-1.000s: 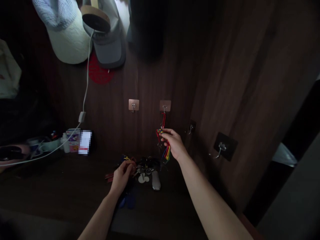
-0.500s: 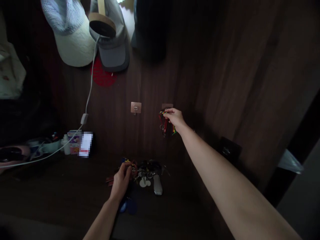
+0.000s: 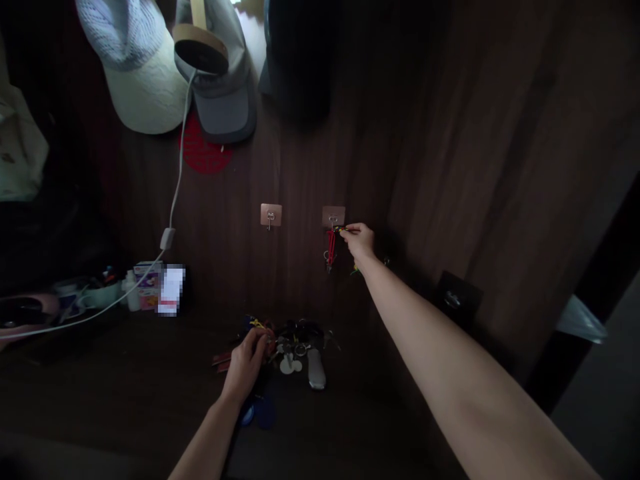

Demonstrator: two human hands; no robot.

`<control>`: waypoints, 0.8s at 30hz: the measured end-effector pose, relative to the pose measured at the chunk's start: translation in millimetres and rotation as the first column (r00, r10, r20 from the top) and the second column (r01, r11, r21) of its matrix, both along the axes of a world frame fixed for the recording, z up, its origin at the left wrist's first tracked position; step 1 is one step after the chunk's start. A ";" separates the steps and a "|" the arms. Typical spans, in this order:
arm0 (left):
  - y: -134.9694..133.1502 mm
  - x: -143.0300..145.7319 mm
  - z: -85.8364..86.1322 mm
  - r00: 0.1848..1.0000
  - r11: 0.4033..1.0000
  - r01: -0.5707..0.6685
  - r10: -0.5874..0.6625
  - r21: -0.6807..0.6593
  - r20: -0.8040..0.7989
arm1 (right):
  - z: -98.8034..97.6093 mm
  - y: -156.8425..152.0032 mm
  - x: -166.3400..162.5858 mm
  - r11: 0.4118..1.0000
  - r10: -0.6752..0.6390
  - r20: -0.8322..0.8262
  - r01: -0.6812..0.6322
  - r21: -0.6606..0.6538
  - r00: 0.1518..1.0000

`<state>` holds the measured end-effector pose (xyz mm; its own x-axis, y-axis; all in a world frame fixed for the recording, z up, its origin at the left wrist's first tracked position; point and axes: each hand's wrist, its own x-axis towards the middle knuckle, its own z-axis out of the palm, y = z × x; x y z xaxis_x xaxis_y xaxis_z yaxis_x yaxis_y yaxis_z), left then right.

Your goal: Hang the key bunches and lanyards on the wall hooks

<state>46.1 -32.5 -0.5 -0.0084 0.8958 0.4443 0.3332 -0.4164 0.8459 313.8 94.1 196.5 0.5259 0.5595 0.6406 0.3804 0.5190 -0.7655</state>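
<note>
My right hand point(image 3: 361, 241) is closed in a pinch on a multicoloured braided cord point(image 3: 342, 229), just at the right wall hook point(image 3: 333, 220). Yellow-green strands of it show below the wrist. From that hook hangs a red cord point(image 3: 331, 247) with a small metal ring and keys at its lower end. Lower down, my left hand point(image 3: 245, 360) has its fingers curled together at the left side of a pile of keys point(image 3: 287, 350); what they grip is hidden. A grey key fob point(image 3: 316, 370), blue round tags point(image 3: 264, 412) and reddish straps point(image 3: 223, 362) lie around it.
The left wall hook point(image 3: 271, 217) has nothing on it. Caps point(image 3: 220, 110) hang above, beside a white cable point(image 3: 180, 167) with an inline switch. Small boxes point(image 3: 149, 287) and a pale cup point(image 3: 103, 293) stand at the left on the dark shelf point(image 3: 125, 373).
My right hand has drawn slightly right from the hook with the braided cord, uncovering the hook plate and the hanging red cord. My left hand stays at the key pile with a slight shift.
</note>
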 end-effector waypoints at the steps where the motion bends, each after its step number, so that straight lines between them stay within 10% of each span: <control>1: -0.1 0.1 0.1 1.000 1.000 0.002 -0.002 -0.002 -0.003 | -3.7 1.1 0.9 1.000 -0.009 0.005 0.009 0.016 1.000; 24: 6.3 -0.6 -3.9 0.986 0.999 -0.031 0.029 -0.010 -0.166 | -134.9 -13.9 -14.9 0.994 0.074 -0.240 -0.092 -0.064 0.968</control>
<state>45.5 -26.2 -4.4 0.0376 0.9018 0.4305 0.4815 -0.3938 0.7830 298.9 80.2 61.6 0.6071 0.6490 0.4585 0.1419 0.4792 -0.8662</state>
